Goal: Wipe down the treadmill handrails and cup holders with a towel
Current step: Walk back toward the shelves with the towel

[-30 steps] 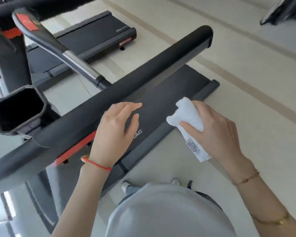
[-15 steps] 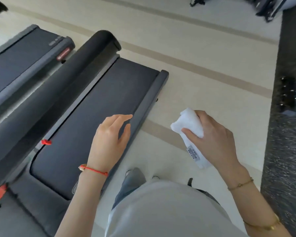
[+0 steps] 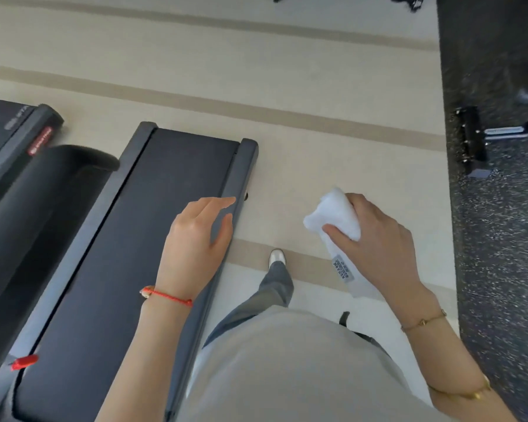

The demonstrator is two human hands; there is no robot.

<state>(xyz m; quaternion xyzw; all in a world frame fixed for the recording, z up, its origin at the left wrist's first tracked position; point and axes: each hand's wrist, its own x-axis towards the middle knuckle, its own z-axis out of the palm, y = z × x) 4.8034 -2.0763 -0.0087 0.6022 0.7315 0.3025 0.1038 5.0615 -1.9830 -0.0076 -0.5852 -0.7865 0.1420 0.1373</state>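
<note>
Centrally, the white towel was bunched in the right hand, fingers curled round it, above the pale floor. Well apart, the left hand hovered with relaxed, empty fingers over the treadmill belt, right of the handrail.

A beige floor crossed by darker stripes is being shown. A speckled black mat is being seen at right, and a second machine's deck with a red label at far left.
</note>
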